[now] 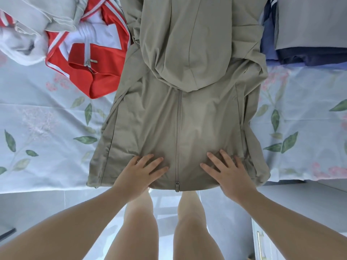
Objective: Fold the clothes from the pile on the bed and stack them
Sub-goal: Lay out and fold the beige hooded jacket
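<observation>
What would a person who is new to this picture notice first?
A beige zip jacket lies spread in the middle of the floral bed sheet, with the left hand and right hand flat near its hem. A bright red garment lies at upper left.

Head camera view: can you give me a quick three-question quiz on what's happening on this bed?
1. True or false: the left hand and right hand both lie flat on the beige jacket.
2. The red garment lies: A) left of the jacket B) right of it C) on top of it.
3. Which corner of the view holds the folded stack?
Key: 1 true; 2 A; 3 top right.
</observation>
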`<state>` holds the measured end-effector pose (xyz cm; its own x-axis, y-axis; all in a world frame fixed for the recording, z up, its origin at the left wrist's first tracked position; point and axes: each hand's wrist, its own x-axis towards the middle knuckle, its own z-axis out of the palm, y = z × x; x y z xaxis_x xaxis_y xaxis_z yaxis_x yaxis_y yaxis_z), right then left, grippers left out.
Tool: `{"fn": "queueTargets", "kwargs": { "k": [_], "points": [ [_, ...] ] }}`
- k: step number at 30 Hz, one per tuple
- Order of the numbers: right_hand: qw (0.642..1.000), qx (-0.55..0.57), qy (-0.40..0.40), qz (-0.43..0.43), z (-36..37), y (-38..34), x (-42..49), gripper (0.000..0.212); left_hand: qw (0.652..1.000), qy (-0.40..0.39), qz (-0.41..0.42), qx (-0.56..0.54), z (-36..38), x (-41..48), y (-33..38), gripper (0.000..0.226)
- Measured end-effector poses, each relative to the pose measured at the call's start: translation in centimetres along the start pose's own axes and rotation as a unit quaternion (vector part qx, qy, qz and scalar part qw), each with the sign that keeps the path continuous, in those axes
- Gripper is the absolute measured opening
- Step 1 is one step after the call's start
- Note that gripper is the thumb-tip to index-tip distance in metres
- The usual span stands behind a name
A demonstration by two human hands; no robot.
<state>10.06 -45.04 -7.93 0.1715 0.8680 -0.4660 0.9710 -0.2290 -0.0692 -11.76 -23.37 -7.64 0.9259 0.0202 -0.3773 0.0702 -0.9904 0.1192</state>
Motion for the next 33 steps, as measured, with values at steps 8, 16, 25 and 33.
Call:
{"fn": "queueTargets", "kwargs": {
  "k": [8,16,25,33],
  "points": [
    [0.997,0.063,0.016,-0.031,-3.7,2.1,2.1,0.057,0.994,-0.071,0.013,-0.079,-2.8,2.8,-3.6,0.029],
    [0.993,0.067,-0.082,0.047,-8.9,4.9,5.3,0.022,0.965,-0.203,-0.118,-0.118,-9.1,7.0,-7.0,0.025],
    [0.989,0.071,-0.055,0.12,-8.6,4.4,6.3,0.019,0.965,-0.088,-0.193,-0.156,-8.4,6.8,-5.2,0.028],
    [0.979,0.119,-0.106,0.123,-8.6,4.0,6.9,0.021,0.942,-0.11,-0.274,-0.157,-6.4,8.3,3.5,0.111]
  ]
}}
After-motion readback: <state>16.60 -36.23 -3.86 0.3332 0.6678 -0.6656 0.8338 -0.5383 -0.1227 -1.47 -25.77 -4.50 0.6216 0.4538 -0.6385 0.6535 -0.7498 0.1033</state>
